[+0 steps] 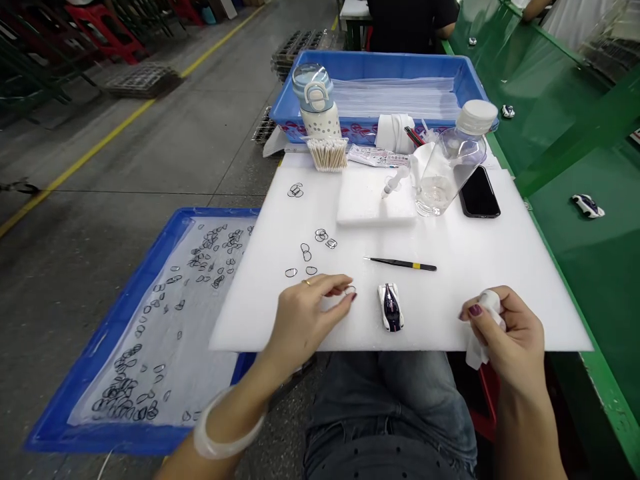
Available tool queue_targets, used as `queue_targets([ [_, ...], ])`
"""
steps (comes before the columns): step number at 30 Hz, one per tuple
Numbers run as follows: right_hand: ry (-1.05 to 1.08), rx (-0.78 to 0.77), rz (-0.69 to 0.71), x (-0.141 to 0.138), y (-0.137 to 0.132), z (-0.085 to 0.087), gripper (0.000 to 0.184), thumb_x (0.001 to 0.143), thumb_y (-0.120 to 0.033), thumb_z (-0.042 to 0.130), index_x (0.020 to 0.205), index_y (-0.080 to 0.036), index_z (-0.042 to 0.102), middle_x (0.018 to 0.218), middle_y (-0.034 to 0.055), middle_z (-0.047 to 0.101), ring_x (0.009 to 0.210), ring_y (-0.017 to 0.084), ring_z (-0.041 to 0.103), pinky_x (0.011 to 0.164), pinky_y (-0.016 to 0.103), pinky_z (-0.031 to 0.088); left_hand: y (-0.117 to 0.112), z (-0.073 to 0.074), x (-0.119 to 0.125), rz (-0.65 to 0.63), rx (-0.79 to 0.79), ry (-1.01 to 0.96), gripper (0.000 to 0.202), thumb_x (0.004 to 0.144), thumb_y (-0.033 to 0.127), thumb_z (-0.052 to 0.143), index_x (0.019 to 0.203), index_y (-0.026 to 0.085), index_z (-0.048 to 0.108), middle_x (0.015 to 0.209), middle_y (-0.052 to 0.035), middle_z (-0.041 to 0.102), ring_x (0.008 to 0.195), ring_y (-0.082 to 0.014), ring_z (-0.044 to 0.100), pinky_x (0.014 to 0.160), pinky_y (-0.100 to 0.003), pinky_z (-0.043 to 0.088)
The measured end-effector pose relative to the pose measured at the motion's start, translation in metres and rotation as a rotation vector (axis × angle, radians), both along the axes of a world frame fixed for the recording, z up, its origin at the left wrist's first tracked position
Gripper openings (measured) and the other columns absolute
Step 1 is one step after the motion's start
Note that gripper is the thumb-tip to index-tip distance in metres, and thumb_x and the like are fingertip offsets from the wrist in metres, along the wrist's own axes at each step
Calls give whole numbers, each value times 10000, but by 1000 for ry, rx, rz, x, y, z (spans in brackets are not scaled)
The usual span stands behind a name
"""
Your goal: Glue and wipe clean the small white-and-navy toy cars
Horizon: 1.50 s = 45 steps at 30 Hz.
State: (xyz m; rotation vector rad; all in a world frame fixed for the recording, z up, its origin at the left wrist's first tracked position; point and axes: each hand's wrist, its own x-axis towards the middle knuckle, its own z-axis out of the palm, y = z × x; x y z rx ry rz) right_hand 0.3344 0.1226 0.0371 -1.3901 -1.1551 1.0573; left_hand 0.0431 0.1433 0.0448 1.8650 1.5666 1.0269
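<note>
My left hand (313, 313) rests on the white foam board (450, 267) and pinches a small clear ring-shaped part (350, 291) between thumb and fingertips. Just right of it lies a small white and purple toy car (391, 306), nose pointing away from me. My right hand (505, 330) is closed around a crumpled white cloth (487, 320) near the board's front right edge. Black tweezers with a yellow band (403, 264) lie beyond the car. Several more clear parts (320, 243) are scattered on the board to the left.
A blue tray (107, 333) of many clear parts sits low at my left. At the board's far side stand cotton swabs (327, 153), a water bottle (317, 100), a clear liquid bottle (450, 160), a phone (479, 193) and a blue bin (380, 70). A green conveyor (575, 153) carries toy cars on the right.
</note>
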Motion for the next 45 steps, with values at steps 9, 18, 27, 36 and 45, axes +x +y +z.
queue_targets([
  [9, -331, 494, 188, -55, 3, 6, 57, 856, -177, 718, 842, -204, 669, 611, -33, 610, 482, 84, 494, 425, 203, 390, -18, -19, 53, -103, -453, -1427, 191, 704, 364, 883, 821, 235, 803, 768, -8, 768, 692, -97, 718, 710, -166, 602],
  [18, -465, 825, 259, -96, 12, 17, 163, 899, -99, 597, 1020, -156, 690, 914, 70, 620, 679, 99, 591, 527, 213, 500, -19, -17, 49, -40, -531, -1501, 221, 604, 317, 937, 750, 222, 801, 674, -6, 752, 626, -110, 711, 648, -179, 610],
  [27, -819, 942, 266, -76, 18, 50, 106, 849, -87, 642, 918, -164, 666, 793, 26, 621, 571, 79, 515, 490, 221, 435, -20, -18, 51, -26, -502, -1475, 231, 594, 337, 939, 719, 205, 797, 658, -25, 752, 590, -124, 713, 592, -182, 607],
  [36, -812, 880, 491, -81, 14, 40, 114, 887, -158, 579, 937, -183, 679, 812, 43, 648, 565, 103, 546, 489, 253, 472, -21, -17, 50, 39, -474, -1324, 314, 585, 429, 932, 717, 194, 771, 679, -19, 748, 589, -122, 690, 599, -220, 609],
  [45, -517, 444, 205, -44, 16, 25, 112, 887, -141, 642, 877, -218, 722, 768, 15, 673, 623, 121, 600, 503, 251, 434, -35, -17, 40, 120, -5, -386, 96, 809, 186, 775, 904, 199, 775, 856, -40, 786, 776, -188, 742, 743, -314, 635],
])
